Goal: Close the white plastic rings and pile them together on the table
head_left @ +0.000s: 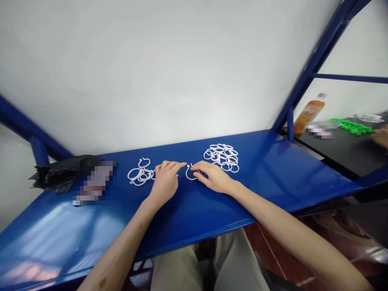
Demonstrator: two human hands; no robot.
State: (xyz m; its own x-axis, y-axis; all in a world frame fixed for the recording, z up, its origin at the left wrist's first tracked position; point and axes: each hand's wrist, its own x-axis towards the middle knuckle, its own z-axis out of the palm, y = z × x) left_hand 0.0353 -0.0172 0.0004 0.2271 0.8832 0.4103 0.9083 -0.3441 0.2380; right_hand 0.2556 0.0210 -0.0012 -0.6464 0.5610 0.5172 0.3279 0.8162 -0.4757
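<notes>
A white open ring, its two ends parted at the top, lies on the blue shelf surface between my hands. My right hand has thumb and fingertips closed on its right side. With the index finger stretched towards the ring's ends, my left hand rests just to the left; its other fingers bend loosely and partly hide one another. Beside it is a small loose pile of white rings, one of them gaping open at the top. Beyond my right hand lies a bigger cluster of interlinked white rings.
A black plastic bag and a blurred-out flat item occupy the left end. Blue frame posts rise at both ends. On a black table to the right are an orange drink bottle, green linked pieces and another person's hand.
</notes>
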